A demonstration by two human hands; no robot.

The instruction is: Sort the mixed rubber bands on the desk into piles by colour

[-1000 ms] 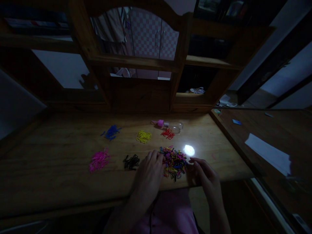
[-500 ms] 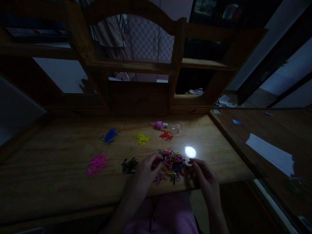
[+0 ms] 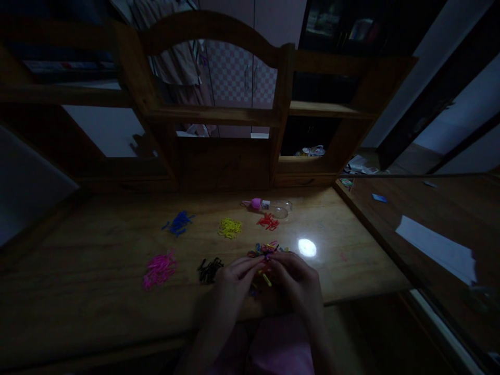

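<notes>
My left hand [image 3: 234, 278] and my right hand [image 3: 295, 273] meet over a mixed pile of coloured rubber bands [image 3: 269, 248], covering most of it. Both hands are closed, fingertips pinching a few small bands between them; a yellow rubber band [image 3: 266, 279] sticks out below the fingers. Just left of my left hand lies a pile of black rubber bands [image 3: 210, 271]. Sorted piles of pink bands [image 3: 159, 269], blue bands [image 3: 179, 223], yellow bands [image 3: 230, 227] and red bands [image 3: 268, 221] are spread around the wooden desk.
A clear plastic bottle [image 3: 280, 209] with a pink cap lies on its side behind the red bands. Wooden shelving [image 3: 222, 161] rises along the desk's back edge. On the brown surface at the right are white paper sheets [image 3: 437, 247] and a small blue card [image 3: 378, 198].
My right hand has moved left from the pile's right side to meet my left hand, and the fingertips now pinch bands together. The view has shifted slightly.
</notes>
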